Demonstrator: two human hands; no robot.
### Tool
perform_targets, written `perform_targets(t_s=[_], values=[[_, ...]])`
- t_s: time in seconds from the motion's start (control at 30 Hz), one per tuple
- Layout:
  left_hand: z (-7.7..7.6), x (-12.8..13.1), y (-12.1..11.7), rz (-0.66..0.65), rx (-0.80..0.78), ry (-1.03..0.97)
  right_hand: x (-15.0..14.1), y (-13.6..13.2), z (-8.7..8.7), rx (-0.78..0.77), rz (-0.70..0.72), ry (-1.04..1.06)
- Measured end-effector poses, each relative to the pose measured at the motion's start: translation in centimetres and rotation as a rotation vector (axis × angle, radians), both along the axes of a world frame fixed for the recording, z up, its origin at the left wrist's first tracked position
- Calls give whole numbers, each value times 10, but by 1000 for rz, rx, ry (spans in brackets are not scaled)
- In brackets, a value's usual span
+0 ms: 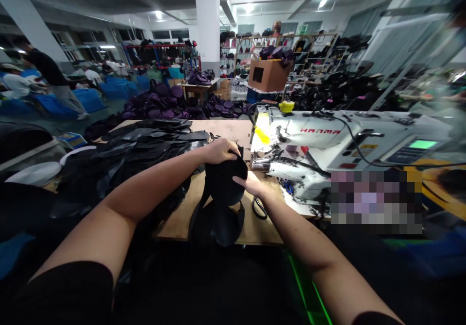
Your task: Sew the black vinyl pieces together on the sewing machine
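Gripping a black fabric bag piece (224,179) from above with the left hand (220,150), fingers curled closed over its upper edge, and pressing against its side with the right hand (251,185), held open with the fingers stretched out. Holding that piece up over the wooden bench (225,131), with its lower part and a strap hanging down toward the bench top. Lying just beside it on the right, a pair of black-handled scissors (259,207). Spreading across the left of the bench, a heap of black cut pieces (134,155). Standing along the right side, a white sewing machine (320,131), showing the word "HANMA" in red capitals across its arm, along with a lit green display (423,144) and small yellow labels (369,146), their writing too small to read. Sitting on top of the machine, a roll of yellow tape (287,106). Covering part of the lower right, a pixelated patch (374,201), hiding whatever lies there. Rising behind the bench, heaps of purple pieces (160,104), a cardboard box (268,75) and loaded shelves (280,48). Walking far off on the left, a co-worker (47,68) beside blue bins (116,88).
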State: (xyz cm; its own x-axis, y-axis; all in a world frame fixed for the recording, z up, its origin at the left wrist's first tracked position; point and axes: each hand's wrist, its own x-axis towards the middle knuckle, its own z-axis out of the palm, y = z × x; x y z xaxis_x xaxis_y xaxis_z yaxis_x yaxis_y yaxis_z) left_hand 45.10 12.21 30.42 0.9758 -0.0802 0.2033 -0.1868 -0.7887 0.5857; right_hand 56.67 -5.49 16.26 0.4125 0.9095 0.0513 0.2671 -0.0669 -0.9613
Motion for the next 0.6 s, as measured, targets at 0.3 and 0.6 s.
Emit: perform_targets(t_s=[0.3,0.6], values=[[-20,24,-2,216,-265,-20,-7,-62,30,-101,-48,207],[-10,36,-9,77,-382,255,4,-53,-8,81,56,25]])
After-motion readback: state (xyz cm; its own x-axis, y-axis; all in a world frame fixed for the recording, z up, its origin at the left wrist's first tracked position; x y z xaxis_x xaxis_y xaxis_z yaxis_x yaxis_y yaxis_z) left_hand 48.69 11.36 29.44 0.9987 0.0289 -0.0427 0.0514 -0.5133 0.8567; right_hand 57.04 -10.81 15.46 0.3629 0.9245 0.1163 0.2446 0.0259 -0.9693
